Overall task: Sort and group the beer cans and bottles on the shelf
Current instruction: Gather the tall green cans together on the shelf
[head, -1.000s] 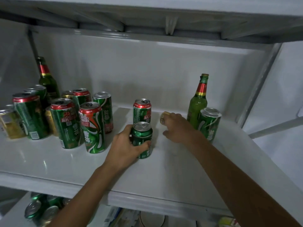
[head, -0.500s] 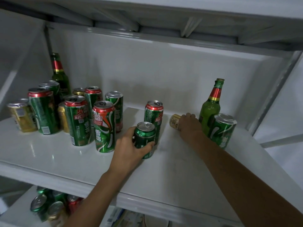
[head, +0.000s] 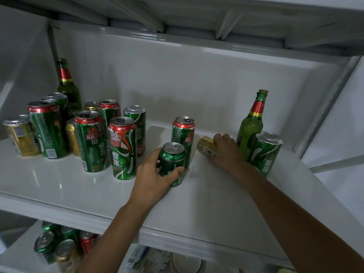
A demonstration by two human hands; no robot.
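Note:
My left hand grips a short dark green can standing mid-shelf. Right behind it is a tall green can with a red top. My right hand holds a small gold can tipped on its side. Just right of that hand stand a green bottle and a tall green can with a silver top. A cluster of several tall green cans and gold cans fills the left of the white shelf, with a second green bottle behind them.
The shelf's back wall is close behind the cans, and the shelf above hangs low overhead. A metal upright bounds the right end. The lower shelf holds more cans at bottom left.
The view has shifted, so everything sits further right in the frame. My left hand stays on the short green can. My right hand has tilted the gold can further onto its side.

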